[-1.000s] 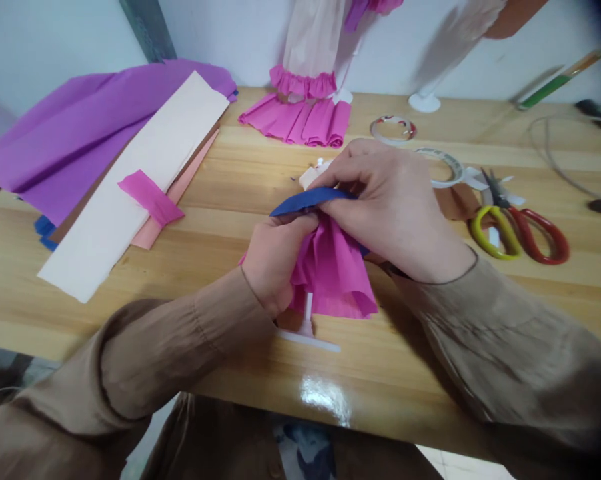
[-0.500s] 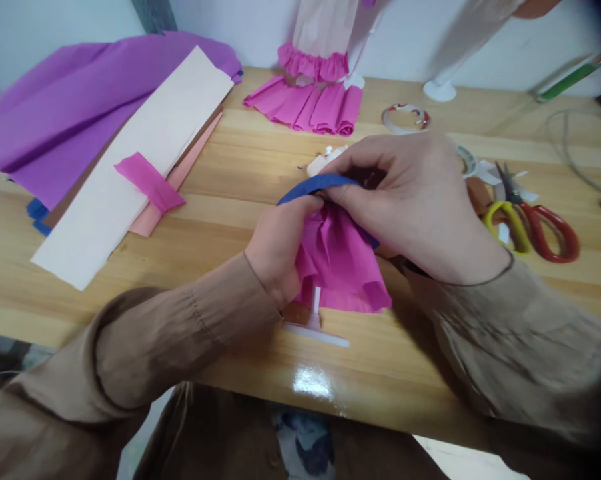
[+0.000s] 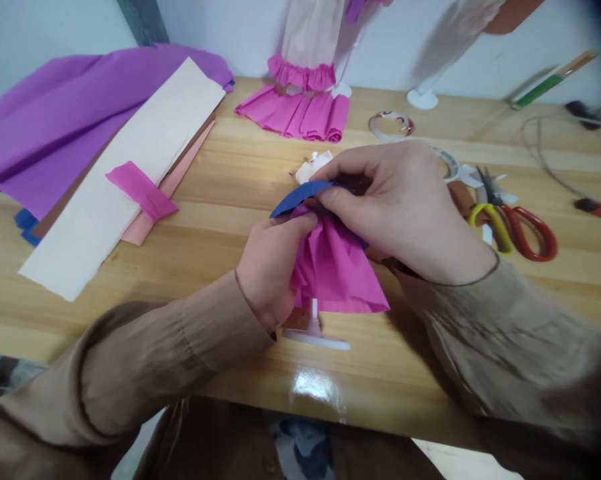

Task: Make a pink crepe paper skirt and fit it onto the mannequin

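A gathered magenta crepe paper skirt [image 3: 339,272] hangs around a thin white stand [image 3: 316,340] in front of me. A blue paper strip [image 3: 296,197] arches over the skirt's top edge. My left hand [image 3: 267,263] is closed at the left side, its thumb pressing the top of the skirt. From the right, my right hand [image 3: 405,210] pinches the blue strip between thumb and fingers, close to the left thumb. Beyond the fingers a small white piece [image 3: 311,168] shows in part. What lies beneath both hands is hidden.
Purple crepe paper [image 3: 75,120], a cream strip [image 3: 125,177] and a magenta piece [image 3: 143,190] lie at left. A pleated magenta piece [image 3: 295,115] sits at the back. Tape rolls [image 3: 391,125], scissors [image 3: 517,223] and a green-handled tool [image 3: 543,90] are at right.
The view has shifted slightly, so the table things appear further left and lower. My left thumb has moved down a little from the blue strip onto the magenta crepe paper. The right hand keeps its pinch.
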